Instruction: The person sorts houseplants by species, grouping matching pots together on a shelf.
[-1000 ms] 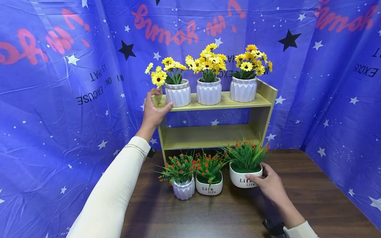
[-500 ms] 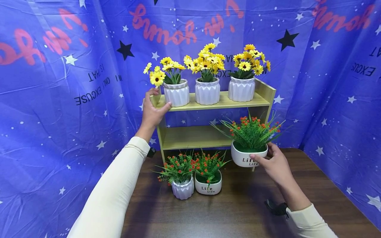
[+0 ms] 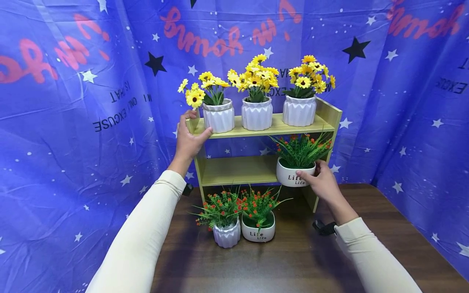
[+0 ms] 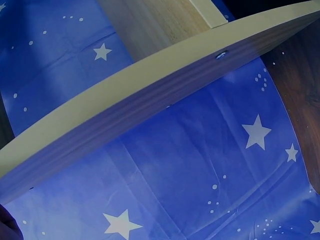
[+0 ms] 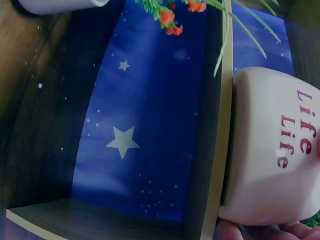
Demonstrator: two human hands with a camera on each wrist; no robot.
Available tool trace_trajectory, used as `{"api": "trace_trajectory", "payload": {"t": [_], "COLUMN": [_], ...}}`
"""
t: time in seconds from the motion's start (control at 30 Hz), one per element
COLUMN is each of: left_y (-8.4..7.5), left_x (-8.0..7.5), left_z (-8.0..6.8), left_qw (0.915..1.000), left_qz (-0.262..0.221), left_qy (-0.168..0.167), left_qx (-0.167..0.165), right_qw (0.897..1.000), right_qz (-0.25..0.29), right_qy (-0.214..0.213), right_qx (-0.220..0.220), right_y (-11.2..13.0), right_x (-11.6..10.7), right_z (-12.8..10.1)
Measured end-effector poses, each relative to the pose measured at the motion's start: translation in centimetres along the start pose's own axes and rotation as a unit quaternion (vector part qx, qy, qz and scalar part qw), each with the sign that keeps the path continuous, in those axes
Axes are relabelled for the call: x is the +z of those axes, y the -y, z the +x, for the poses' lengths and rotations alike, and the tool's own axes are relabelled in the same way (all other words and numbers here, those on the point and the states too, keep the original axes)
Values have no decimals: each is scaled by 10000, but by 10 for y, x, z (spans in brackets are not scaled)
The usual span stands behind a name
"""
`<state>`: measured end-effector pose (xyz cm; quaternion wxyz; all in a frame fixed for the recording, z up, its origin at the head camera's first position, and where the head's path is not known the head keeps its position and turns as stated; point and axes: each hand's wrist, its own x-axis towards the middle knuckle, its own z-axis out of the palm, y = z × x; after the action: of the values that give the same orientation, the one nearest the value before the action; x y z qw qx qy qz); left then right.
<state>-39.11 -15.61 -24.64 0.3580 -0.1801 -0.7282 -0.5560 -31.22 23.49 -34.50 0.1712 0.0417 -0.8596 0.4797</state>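
A blue star-printed cloth hangs behind a dark wooden counter (image 3: pixel 293 260) carrying a two-tier wooden shelf (image 3: pixel 326 112). The right hand (image 3: pixel 322 184) curls round a white "Life" pot (image 3: pixel 291 176) of red-flowered greenery, upright at the shelf's lower board, right end; whether it rests there is unclear. The left hand (image 3: pixel 188 140) grips the shelf's upper left corner, well apart, so the right hand is nearer.

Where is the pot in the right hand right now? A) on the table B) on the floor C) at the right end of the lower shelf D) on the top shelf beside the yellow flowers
C: the right hand holds the "Life" pot at the right end of the lower shelf.
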Motion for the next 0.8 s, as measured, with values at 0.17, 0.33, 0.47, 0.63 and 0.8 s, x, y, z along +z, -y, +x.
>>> {"api": "trace_trajectory", "payload": {"t": [0.17,0.33,0.47,0.63,0.8], "left_y": [-1,-1,-2,-2,-1], "left_x": [2,1,1,1,0], "left_z": [-1,0,-1,-1,-1], "left_qw": [10000,10000,10000,10000,10000], "left_qz": [0,36,-2,-22,66], "left_qy": [29,5,25,16,-17], "left_qx": [-9,13,-26,-45,-20], "right_qw": [9997,9998,9997,9998,9998], "right_qz": [-238,-100,-13,35,95], "right_qy": [-31,103,116,26,27], "right_qx": [9,114,225,218,157], "right_y": [-1,-1,0,-2,-4], "right_x": [0,2,4,6,11], "right_z": [9,17,22,29,36]}}
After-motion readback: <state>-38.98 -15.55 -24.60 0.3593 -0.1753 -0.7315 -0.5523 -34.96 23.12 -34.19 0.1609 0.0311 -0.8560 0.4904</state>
